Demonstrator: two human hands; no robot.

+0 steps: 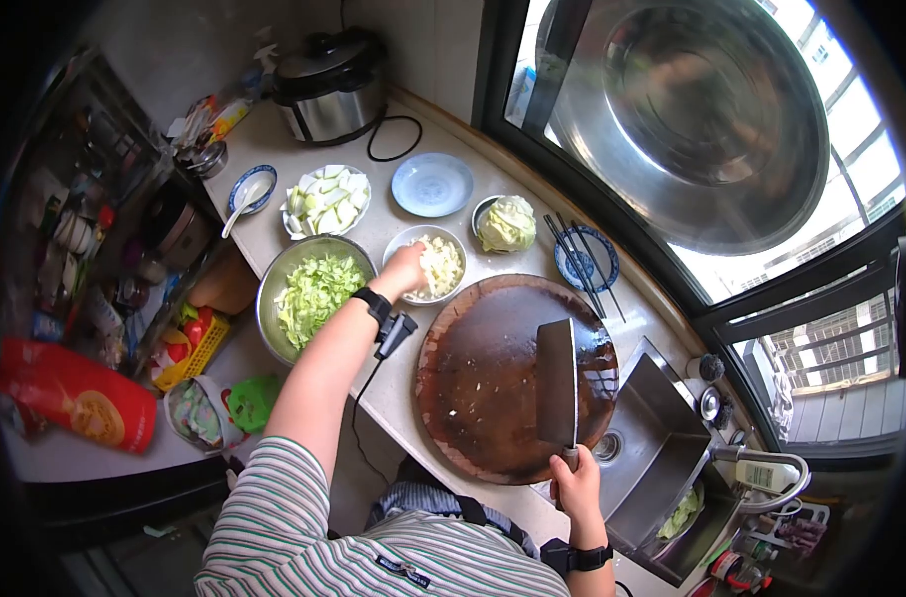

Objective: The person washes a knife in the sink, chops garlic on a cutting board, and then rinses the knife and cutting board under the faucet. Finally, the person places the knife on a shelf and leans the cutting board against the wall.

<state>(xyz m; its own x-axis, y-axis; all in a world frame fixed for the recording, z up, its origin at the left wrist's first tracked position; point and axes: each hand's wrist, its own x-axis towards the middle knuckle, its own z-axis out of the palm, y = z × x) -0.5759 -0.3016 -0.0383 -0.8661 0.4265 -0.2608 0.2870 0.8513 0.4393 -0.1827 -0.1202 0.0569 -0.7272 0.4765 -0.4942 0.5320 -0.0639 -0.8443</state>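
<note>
My right hand is wrapped round the handle of a cleaver, whose broad dark blade lies over the right part of a round wooden chopping board. The board is wet, with a few small pale scraps on it. My left hand reaches to the left rim of a white bowl holding chopped pale pieces. Its fingers look bunched together, and whatever is in them is hidden. Beside that wrist stands a metal basin of shredded green vegetable.
Behind are a plate of white slices, a blue plate, a cabbage in a bowl, and chopsticks across a patterned dish. A sink lies right of the board. A pressure cooker stands in the back corner.
</note>
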